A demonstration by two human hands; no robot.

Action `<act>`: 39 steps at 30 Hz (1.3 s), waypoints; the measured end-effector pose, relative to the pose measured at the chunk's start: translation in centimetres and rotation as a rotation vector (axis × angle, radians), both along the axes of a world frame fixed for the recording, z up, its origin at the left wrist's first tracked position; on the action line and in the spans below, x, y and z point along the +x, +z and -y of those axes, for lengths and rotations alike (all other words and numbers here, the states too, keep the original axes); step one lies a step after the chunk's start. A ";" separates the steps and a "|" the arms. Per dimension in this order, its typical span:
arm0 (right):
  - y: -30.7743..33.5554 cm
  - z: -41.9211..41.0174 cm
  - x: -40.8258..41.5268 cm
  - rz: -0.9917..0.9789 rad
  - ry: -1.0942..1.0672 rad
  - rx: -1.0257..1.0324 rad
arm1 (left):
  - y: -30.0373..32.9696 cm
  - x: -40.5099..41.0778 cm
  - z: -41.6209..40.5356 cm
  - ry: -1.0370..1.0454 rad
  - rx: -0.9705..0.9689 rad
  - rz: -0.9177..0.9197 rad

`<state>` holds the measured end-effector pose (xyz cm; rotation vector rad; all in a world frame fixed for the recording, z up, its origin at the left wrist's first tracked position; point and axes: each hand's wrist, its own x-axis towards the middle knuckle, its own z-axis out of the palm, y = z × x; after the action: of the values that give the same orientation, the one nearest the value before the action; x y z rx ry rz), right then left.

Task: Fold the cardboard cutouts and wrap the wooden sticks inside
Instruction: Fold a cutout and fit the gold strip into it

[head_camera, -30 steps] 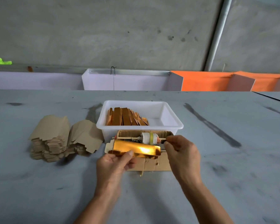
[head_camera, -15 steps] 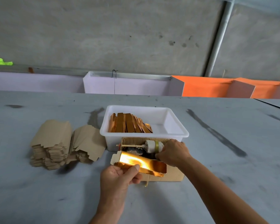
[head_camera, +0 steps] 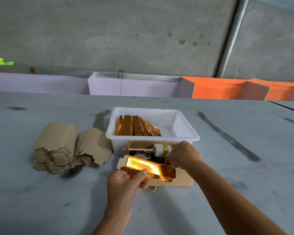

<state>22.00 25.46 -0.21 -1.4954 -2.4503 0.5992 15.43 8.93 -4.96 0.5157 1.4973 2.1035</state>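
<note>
My left hand (head_camera: 126, 181) pinches a partly folded gold-lined cardboard cutout (head_camera: 148, 167) by its near edge, thumb on top. It hangs just above an open cardboard box (head_camera: 182, 178). My right hand (head_camera: 183, 156) reaches into that box with curled fingers, beside a white roll with a yellow-green band (head_camera: 159, 149) on a thin wooden stick (head_camera: 137, 149). What the fingers hold is hidden. A white tub (head_camera: 153, 139) behind the box contains several folded gold wraps (head_camera: 136, 126). Two stacks of flat brown cutouts (head_camera: 66, 148) lie to the left.
All of this rests on a grey table (head_camera: 244, 175) with dark smears. A thin stick (head_camera: 154, 187) pokes out under the box's near edge. White (head_camera: 136, 86) and orange (head_camera: 227, 89) panels stand behind the table against a concrete wall.
My right hand has moved from the box's right end down into the box, beside the roll. The left hand keeps holding the gold cutout, its flap opened a bit wider.
</note>
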 end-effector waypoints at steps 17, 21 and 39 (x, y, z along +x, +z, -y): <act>2.2 -0.1 -0.1 -0.086 0.001 -0.225 | -0.6 0.8 -0.6 -0.041 -0.049 -0.030; 2.7 0.3 -0.1 -0.125 -0.033 -0.245 | -0.7 0.9 -0.8 -0.029 -0.070 -0.049; 2.6 2.3 2.2 -0.466 -0.110 -0.317 | -1.5 1.0 -1.6 0.040 -0.056 -0.058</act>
<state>24.16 23.21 2.37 -1.3839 -1.9705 1.2036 16.39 10.54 -6.42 0.5347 1.6072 2.0860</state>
